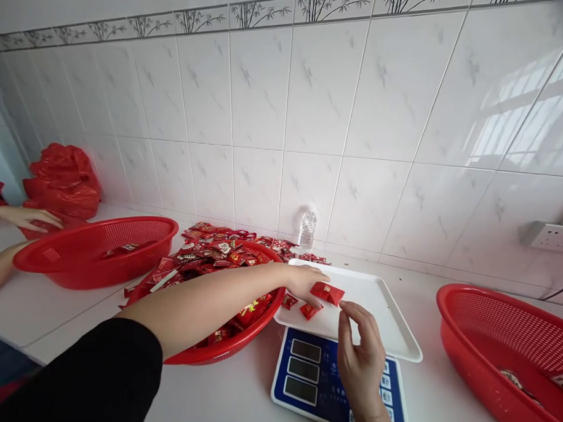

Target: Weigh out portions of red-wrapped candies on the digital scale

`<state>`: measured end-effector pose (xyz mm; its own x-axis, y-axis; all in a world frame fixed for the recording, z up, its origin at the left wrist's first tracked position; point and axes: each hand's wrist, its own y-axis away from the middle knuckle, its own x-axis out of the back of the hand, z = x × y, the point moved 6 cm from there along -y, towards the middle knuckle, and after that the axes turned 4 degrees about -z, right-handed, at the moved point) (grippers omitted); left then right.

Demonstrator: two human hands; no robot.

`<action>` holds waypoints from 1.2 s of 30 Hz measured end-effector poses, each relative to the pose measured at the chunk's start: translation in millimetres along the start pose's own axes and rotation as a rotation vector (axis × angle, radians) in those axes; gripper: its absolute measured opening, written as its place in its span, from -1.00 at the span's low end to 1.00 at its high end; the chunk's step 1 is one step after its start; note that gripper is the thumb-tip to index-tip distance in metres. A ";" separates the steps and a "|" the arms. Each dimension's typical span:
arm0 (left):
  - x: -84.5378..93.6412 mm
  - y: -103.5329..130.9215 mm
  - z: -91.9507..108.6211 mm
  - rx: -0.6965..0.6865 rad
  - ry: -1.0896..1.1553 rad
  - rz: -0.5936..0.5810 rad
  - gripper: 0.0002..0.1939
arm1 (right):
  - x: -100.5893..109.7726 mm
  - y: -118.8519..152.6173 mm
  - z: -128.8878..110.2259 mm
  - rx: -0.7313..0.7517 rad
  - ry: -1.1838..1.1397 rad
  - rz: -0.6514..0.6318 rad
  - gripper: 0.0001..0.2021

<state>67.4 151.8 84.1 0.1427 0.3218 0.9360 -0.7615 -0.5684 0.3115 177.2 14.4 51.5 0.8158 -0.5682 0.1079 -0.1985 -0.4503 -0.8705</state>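
Observation:
A small red wrapped packet point(327, 293) is held over the white tray of the weighing scale. My left hand point(304, 282) reaches across from the left, its fingers closed around the packet's left end. From the front, my right hand point(363, 346) pinches at the packet's right corner, thumb and fingertips together. Beneath my left hand, another red packet point(310, 310) and a darker one point(289, 302) lie on the tray point(375, 300). The scale's blue panel point(326, 366) is partly covered by my right hand. Under my left forearm stands a red basket point(254, 333) full of red packets.
Loose packets point(216, 230) are heaped behind the full basket, beside a clear plastic bottle point(307, 230). Another red basket point(472, 316) stands at right. At left are a red basket point(95, 247), a red plastic bag point(63, 176) and another person's hand point(27, 216).

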 end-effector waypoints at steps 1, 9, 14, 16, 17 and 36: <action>-6.0 -8.1 7.4 -0.036 0.012 -0.028 -0.17 | 0.9 -0.5 -0.5 0.006 -0.002 0.004 -0.81; 2.1 -4.8 0.1 -0.039 0.070 -0.105 -0.32 | -4.0 -1.6 -4.0 0.014 -0.005 -0.065 -0.80; 5.4 22.9 -23.8 0.106 0.042 -0.212 -0.05 | -6.5 -0.9 -5.3 0.009 -0.010 -0.081 -0.80; 0.4 25.5 -28.9 0.153 0.041 -0.250 -0.02 | -7.6 -0.1 -5.5 0.004 -0.013 -0.096 -0.81; -1.4 24.6 -29.8 0.166 0.035 -0.247 0.00 | -8.2 0.4 -5.7 0.004 -0.016 -0.104 -0.80; 6.5 24.4 9.3 0.256 -0.217 -0.204 -0.39 | -9.3 0.5 -5.8 -0.003 -0.034 -0.131 -0.82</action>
<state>55.6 133.0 99.4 0.4260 0.2959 0.8550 -0.5250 -0.6888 0.4999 166.4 15.5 52.9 0.8529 -0.4806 0.2037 -0.0907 -0.5208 -0.8488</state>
